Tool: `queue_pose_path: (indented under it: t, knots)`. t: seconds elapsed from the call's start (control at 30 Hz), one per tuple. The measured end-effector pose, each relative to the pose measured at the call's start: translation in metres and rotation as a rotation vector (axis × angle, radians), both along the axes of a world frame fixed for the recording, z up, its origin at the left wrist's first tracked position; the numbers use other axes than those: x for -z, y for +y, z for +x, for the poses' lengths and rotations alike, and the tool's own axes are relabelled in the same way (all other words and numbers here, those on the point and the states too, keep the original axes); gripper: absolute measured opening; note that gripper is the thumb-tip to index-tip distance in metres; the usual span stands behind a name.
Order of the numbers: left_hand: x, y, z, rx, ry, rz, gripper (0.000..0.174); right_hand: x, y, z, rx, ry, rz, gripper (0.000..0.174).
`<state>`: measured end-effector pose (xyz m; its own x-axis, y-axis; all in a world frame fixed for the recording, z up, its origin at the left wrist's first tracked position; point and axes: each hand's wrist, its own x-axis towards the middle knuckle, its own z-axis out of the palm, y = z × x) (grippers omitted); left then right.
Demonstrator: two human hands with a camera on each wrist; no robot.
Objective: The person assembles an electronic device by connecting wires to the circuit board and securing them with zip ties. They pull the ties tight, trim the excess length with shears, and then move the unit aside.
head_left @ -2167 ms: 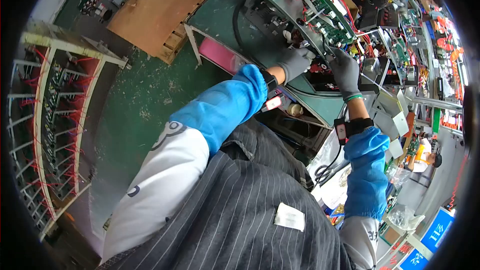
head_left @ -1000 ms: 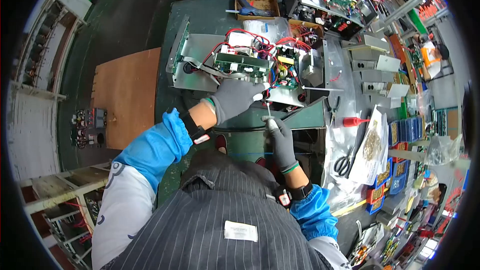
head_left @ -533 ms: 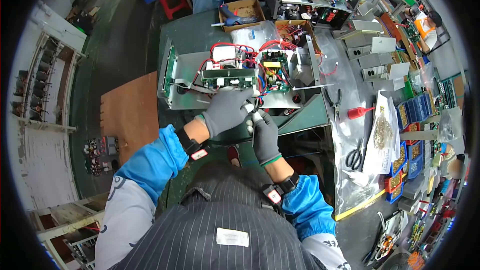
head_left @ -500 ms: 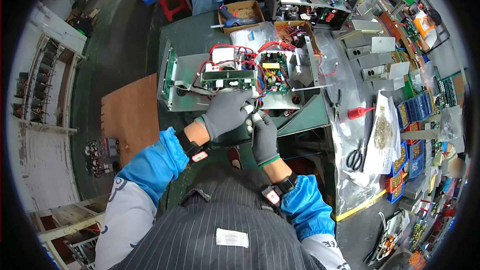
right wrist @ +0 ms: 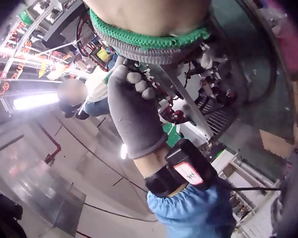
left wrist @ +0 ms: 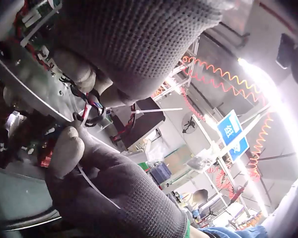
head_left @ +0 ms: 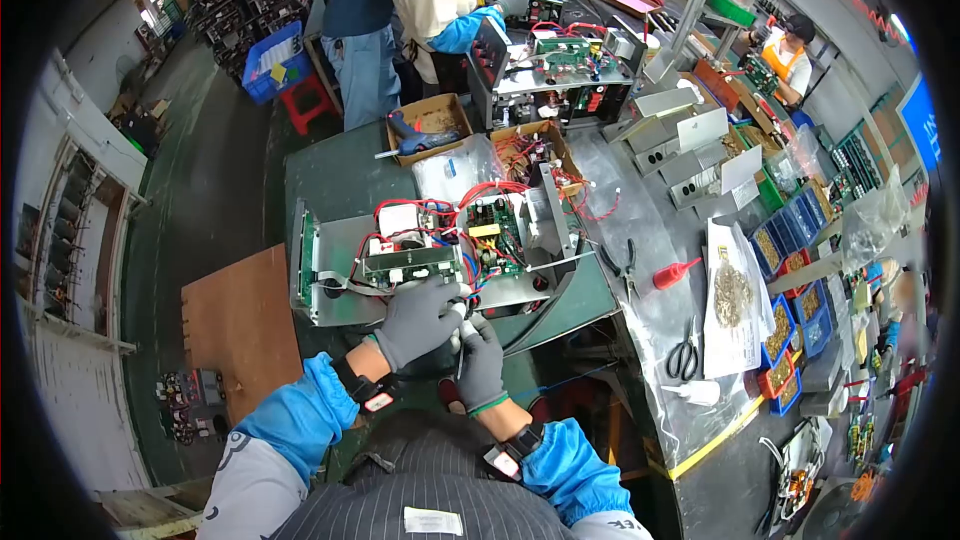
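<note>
Both hands wear grey gloves with pale fingertips and meet at the near edge of an open metal chassis [head_left: 345, 238] full of circuit boards [head_left: 508, 240] and wires. My left hand [head_left: 415, 322] pinches a small bundle of red, blue and black wires [left wrist: 93, 105], which has a black loop around it in the left wrist view. Just below it, my right hand [head_left: 482, 365] pinches a white cable tie [left wrist: 97, 187], whose tail runs down across the glove. The right fingertips are largely hidden behind the wrist in the right wrist view.
Pliers [head_left: 622, 268], a red bottle [head_left: 672, 274] and scissors [head_left: 684, 358] lie to the right. Behind the chassis are a box with a glue gun [head_left: 415, 135] and another opened unit [head_left: 560, 70]. Blue parts bins [head_left: 775, 332] line the right. People stand at the far bench.
The right hand, earlier apart from the left with the white cable tie, has come up to the wires by the left hand. The head view has tilted upward, showing more background.
</note>
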<state>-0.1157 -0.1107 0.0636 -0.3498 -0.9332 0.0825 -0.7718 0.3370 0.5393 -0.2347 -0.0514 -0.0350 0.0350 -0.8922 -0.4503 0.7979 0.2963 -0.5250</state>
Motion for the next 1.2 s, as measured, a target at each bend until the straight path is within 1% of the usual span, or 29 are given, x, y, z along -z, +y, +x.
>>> queue_pose_path:
  t: [0.1,0.17,0.2,0.27,0.3,0.4,0.43,0.5,0.53,0.6,0.63,0.73,0.77,0.87,0.9,0.93,1.0,1.07,1.13,1.17,1.2]
  knots:
    - [0.003,0.001,0.0,-0.012,0.051,0.029,0.027,-0.002,0.001,0.003,0.031,-0.034,-0.002,0.021]
    - [0.012,0.001,0.002,-0.039,0.143,-0.011,0.025,-0.003,0.0,0.005,-0.003,-0.167,-0.053,0.026]
    - [0.013,0.001,0.002,-0.034,0.14,-0.009,0.025,-0.008,-0.002,0.01,0.003,-0.17,-0.052,0.026]
    - [0.014,0.004,0.0,-0.047,0.128,-0.014,0.025,-0.017,-0.005,0.02,0.012,-0.025,-0.178,0.032]
    - [0.017,0.004,0.0,-0.059,0.218,0.0,0.025,-0.018,-0.006,0.02,-0.004,-0.157,-0.188,0.033]
    - [0.015,0.006,-0.003,-0.073,0.26,0.023,0.026,-0.014,-0.004,0.021,-0.014,-0.197,-0.202,0.03]
    - [0.014,0.006,-0.004,-0.068,0.254,0.029,0.026,-0.016,-0.004,0.02,-0.007,-0.202,-0.198,0.03]
    - [0.012,0.007,-0.005,-0.087,0.202,0.01,0.027,-0.02,-0.004,0.02,0.005,-0.31,-0.155,0.027]
    - [0.008,0.008,-0.005,-0.082,0.197,0.018,0.027,-0.019,-0.004,0.02,0.012,-0.313,-0.149,0.027]
    - [0.001,0.009,-0.006,-0.112,0.135,0.037,0.027,-0.016,-0.004,0.019,-0.013,-0.37,-0.177,0.027]
    - [0.012,0.008,-0.002,-0.094,0.155,0.0,0.028,-0.015,-0.003,0.019,-0.025,-0.4,-0.19,0.027]
    - [0.013,0.01,-0.001,-0.102,0.138,0.026,0.03,-0.015,-0.001,0.019,-0.035,-0.425,-0.155,0.029]
    - [0.02,0.009,0.001,-0.091,0.139,-0.019,0.032,-0.018,-0.001,0.018,-0.025,-0.414,-0.166,0.031]
    - [0.015,0.01,0.0,-0.118,0.17,0.087,0.033,-0.015,-0.002,0.018,0.001,-0.402,-0.184,0.03]
    - [0.018,0.009,0.002,-0.1,0.158,0.052,0.032,-0.014,-0.003,0.018,-0.008,-0.354,-0.193,0.028]
    - [0.019,0.009,0.004,-0.103,0.149,0.057,0.032,-0.007,-0.002,0.019,-0.008,-0.364,-0.187,0.028]
    - [0.02,0.007,0.007,-0.061,0.143,-0.03,0.032,0.005,-0.004,0.019,-0.036,-0.244,-0.258,0.026]
    - [0.018,0.008,0.007,-0.066,0.161,-0.007,0.03,0.007,-0.004,0.018,-0.044,-0.237,-0.26,0.025]
    - [0.015,0.01,0.007,-0.112,0.164,0.073,0.029,0.008,-0.003,0.019,-0.063,-0.246,-0.234,0.024]
    - [0.023,0.01,0.011,-0.113,0.194,0.072,0.029,0.009,-0.003,0.017,-0.064,-0.195,-0.233,0.025]
    - [0.025,0.012,0.012,-0.123,0.19,0.07,0.029,0.008,-0.004,0.015,-0.074,-0.201,-0.233,0.025]
